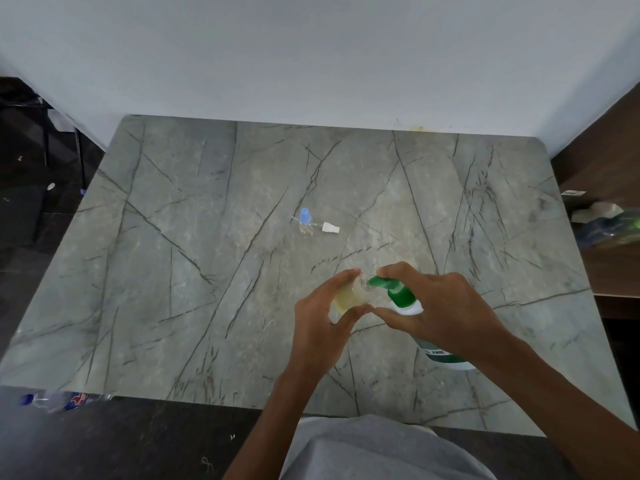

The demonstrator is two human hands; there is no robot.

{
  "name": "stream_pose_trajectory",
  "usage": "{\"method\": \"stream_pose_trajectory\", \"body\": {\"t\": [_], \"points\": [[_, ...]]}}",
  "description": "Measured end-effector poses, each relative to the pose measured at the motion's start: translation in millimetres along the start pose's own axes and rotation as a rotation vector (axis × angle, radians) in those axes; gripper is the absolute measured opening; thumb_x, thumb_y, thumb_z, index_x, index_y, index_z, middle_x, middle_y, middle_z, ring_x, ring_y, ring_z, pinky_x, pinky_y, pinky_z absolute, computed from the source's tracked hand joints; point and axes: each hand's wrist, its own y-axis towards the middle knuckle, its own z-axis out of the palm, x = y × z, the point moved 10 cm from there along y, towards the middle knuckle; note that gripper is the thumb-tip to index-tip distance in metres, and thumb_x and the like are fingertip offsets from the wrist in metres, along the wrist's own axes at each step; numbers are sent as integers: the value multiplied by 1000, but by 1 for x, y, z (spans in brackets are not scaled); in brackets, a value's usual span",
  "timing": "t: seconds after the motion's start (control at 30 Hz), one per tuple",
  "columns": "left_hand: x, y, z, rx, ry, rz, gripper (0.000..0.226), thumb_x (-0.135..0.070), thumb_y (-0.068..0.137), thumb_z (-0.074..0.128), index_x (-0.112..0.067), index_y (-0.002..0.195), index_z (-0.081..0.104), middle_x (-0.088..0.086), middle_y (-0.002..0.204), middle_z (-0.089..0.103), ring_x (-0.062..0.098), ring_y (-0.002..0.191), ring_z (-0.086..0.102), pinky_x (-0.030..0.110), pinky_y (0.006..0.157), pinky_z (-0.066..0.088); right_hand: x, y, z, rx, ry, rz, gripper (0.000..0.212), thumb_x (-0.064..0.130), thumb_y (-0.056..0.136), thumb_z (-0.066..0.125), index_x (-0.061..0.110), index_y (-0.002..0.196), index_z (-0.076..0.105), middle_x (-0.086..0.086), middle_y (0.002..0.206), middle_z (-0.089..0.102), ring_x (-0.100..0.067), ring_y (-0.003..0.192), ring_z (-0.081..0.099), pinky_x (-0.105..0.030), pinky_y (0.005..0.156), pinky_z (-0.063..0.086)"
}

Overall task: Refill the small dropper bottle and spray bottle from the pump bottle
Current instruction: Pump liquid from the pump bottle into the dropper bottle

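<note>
Refilling looks partway done from the head view. My left hand [322,318] grips a small open bottle [349,294] with yellowish liquid in it, held at the spout of the pump bottle [401,296]. The right hand [446,306] clasps the pump bottle's green head. Beyond the pump bottle, a blue-capped bottle [305,224] stands on the table [173,237] beside a loose white spray top [330,228]. I cannot tell if it is filled.

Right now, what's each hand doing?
Left hand: holding the small clear bottle.
Right hand: gripping the pump bottle at its green pump.
</note>
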Motion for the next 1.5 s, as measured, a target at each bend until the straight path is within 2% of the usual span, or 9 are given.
{"method": "stream_pose_trajectory", "body": {"t": [0.17,0.27,0.53,0.7,0.8,0.97,1.13,1.23,1.5], "points": [[2,3,-2,-9,-25,-10,50,-35,78,76,-34,123,55,-13,117,65,4,104,64,27,84,57,0,1,6,74,-46,-12,66,60,76,61,34,129,31,4,82,70,-9,53,60,-17,54,50],[3,3,-2,-2,-29,-10,50,-35,79,76,-33,124,55,-9,117,67,6,103,65,27,83,57,-1,-1,9,94,-62,5,69,61,76,59,36,131,27,4,85,71,-11,55,61,-19,56,51],[7,5,2,3,-21,-12,50,-34,79,77,-30,125,57,-7,119,67,8,105,65,32,83,58,-4,1,8,68,-28,35,63,64,75,51,34,127,32,3,83,71,-6,47,53,-11,54,42],[4,5,6,24,24,20,51,-33,79,77,-33,125,55,-12,120,64,1,106,63,25,85,56,-6,3,1,12,4,7,53,65,75,47,29,115,43,5,72,69,-6,50,58,-18,50,50],[4,3,8,29,16,19,51,-33,79,77,-34,125,54,-15,119,64,0,106,63,25,86,56,-3,4,0,18,3,-15,51,62,76,50,27,113,46,6,70,68,-4,48,55,-16,48,48],[4,7,5,10,-9,-5,49,-40,79,74,-37,124,53,-21,116,62,-2,103,63,23,85,56,-2,5,3,81,-53,-18,63,61,75,58,32,127,36,7,73,68,-2,45,47,-9,49,38],[5,9,3,1,-34,-11,50,-35,80,76,-35,125,54,-19,118,62,1,105,63,27,86,57,-1,6,6,107,-88,-17,67,64,76,54,33,130,31,6,77,69,-2,46,45,-8,51,33],[5,9,2,-6,-23,-7,50,-39,80,74,-37,125,53,-24,118,60,-1,106,62,27,86,57,-1,6,5,97,-80,-16,66,63,75,55,32,130,33,6,77,70,-2,46,44,-9,50,36],[2,10,1,-18,-43,-10,50,-37,80,75,-34,125,55,-15,120,63,2,108,63,28,87,57,-3,7,2,48,6,11,63,66,74,48,34,126,35,4,84,72,-1,52,52,-16,54,49]]}}
